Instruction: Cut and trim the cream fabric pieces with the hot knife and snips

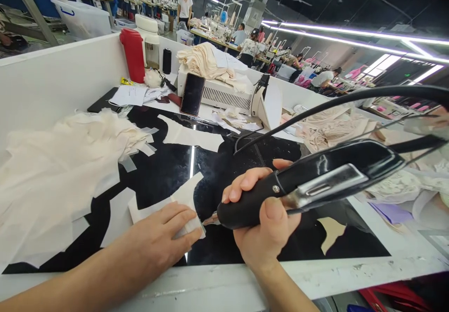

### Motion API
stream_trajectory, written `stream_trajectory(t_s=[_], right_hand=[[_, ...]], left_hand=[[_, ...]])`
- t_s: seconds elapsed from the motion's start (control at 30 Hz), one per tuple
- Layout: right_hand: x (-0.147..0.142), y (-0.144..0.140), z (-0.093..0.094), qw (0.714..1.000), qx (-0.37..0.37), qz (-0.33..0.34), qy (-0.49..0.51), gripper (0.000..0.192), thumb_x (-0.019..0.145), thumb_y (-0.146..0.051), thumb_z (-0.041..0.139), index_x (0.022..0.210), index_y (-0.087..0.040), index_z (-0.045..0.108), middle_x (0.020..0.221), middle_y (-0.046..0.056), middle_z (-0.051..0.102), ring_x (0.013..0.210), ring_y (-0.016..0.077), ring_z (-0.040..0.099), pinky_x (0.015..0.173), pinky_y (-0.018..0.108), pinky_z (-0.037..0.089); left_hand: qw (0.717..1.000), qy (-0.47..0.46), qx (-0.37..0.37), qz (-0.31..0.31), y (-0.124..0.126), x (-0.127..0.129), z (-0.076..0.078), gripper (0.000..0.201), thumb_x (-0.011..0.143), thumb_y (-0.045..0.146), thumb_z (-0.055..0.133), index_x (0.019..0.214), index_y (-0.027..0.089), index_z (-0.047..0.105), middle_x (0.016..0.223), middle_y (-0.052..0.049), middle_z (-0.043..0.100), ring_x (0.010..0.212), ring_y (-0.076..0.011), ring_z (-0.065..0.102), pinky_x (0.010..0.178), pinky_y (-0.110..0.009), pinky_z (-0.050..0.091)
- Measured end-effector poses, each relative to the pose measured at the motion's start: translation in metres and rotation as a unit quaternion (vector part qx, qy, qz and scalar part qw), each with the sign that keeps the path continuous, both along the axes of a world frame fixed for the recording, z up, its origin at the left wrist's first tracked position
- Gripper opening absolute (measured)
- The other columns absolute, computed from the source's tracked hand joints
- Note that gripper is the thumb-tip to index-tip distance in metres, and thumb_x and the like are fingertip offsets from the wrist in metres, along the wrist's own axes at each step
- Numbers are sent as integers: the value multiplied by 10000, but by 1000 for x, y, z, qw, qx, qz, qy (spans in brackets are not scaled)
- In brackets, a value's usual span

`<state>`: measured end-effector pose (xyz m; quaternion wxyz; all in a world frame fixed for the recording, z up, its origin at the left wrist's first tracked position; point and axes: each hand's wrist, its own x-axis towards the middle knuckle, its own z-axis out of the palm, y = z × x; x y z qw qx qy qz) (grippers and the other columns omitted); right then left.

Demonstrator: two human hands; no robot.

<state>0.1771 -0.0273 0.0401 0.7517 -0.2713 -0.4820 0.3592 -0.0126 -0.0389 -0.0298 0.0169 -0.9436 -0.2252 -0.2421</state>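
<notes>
My left hand (159, 235) holds a cream cut fabric piece (187, 190) down on the black glossy mat (154, 171), fingers bent over it near its right end. My right hand (263, 237) is wrapped around a thick black corded hand tool (245, 206) with a metal lever along its side. Its narrow metal tip (211, 219) is at the fabric's edge, close to my left fingertips; I cannot tell whether it touches. White pattern-like pieces (117, 216) lie partly under the fabric and my left arm.
A heap of cream cloth (59, 176) covers the left. Behind stand a phone (192, 94), a vented white box (224, 94) and a red bin (133, 54). The tool's black cable (315, 104) arches right, above piled garments (336, 129). A small scrap (331, 232) lies right.
</notes>
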Motion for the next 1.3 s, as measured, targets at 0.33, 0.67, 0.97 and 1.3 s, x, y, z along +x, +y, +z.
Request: stream_trajectory(t_s=[0.33, 0.67, 0.97, 1.3], right_hand=[[-3, -2, -1, 1000, -5, 5, -14, 302, 957, -300, 711, 1222, -292, 566, 862, -67, 661, 647, 101, 646, 604, 272, 563], [-10, 9, 0, 1000, 4, 2, 6, 336, 920, -328, 757, 1197, -292, 569, 852, -67, 660, 629, 102, 634, 588, 263, 576], [-10, 8, -1, 1000, 4, -11, 0, 345, 920, -340, 753, 1200, -290, 557, 848, -67, 649, 622, 107, 627, 587, 274, 575], [-10, 5, -1, 999, -19, -12, -31, 315, 956, -303, 686, 1216, -304, 509, 855, -58, 621, 619, 124, 629, 590, 302, 550]], left_hand=[[1000, -19, -5, 20, -2, 2, 7, 252, 1010, 148, 563, 1221, 180, 697, 1163, -152, 701, 1160, -289, 644, 1016, -469, 579], [999, -28, -4, 38, -3, 3, 3, 226, 1035, 199, 555, 1200, 215, 708, 1235, -135, 704, 1206, -272, 641, 1059, -491, 555], [999, -26, -21, 43, -4, 3, 3, 233, 1019, 230, 613, 1237, 236, 693, 1281, -109, 695, 1248, -258, 622, 1108, -463, 521], [998, 10, -17, 60, -14, 5, 0, 259, 1026, 270, 616, 1275, 223, 670, 1334, -143, 687, 1277, -293, 628, 1078, -495, 546]])
